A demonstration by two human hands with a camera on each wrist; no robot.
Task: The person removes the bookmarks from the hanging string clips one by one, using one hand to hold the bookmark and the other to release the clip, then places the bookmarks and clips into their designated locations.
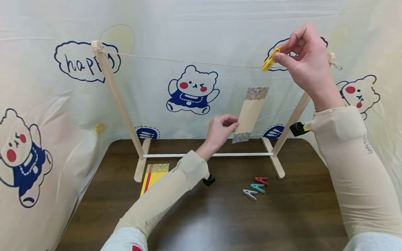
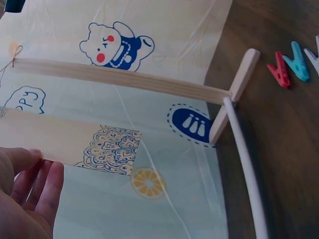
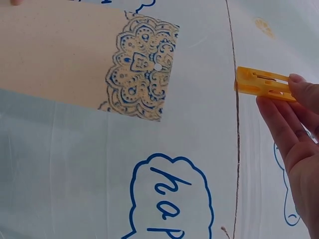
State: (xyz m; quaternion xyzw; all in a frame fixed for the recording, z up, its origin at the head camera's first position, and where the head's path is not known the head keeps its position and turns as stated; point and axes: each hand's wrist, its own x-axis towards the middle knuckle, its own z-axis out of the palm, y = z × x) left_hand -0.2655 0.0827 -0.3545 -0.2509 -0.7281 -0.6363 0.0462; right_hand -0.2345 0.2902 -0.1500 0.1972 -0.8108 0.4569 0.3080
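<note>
My left hand (image 1: 221, 129) pinches a cream paper bookmark (image 1: 252, 111) by its left edge. The bookmark hangs tilted below the string, with blue lace-like patterns at both ends and a small hole at the upper end, seen in the right wrist view. Up at the right, my right hand (image 1: 309, 62) pinches a yellow clothespin (image 1: 271, 60) between thumb and fingers. In the right wrist view the clothespin's tip (image 3: 241, 79) is right at the thin string (image 3: 236, 129). Between the string and the bookmark's upper end there is a gap.
A wooden stand with a left post (image 1: 117, 94), right post (image 1: 295, 115) and white crossbar (image 1: 176, 155) holds the string. Red (image 1: 261, 180), blue (image 1: 257, 188) and grey (image 1: 250, 194) clothespins lie on the brown table (image 1: 220, 216). A yellow patterned card (image 1: 155, 176) lies left, partly under my left arm.
</note>
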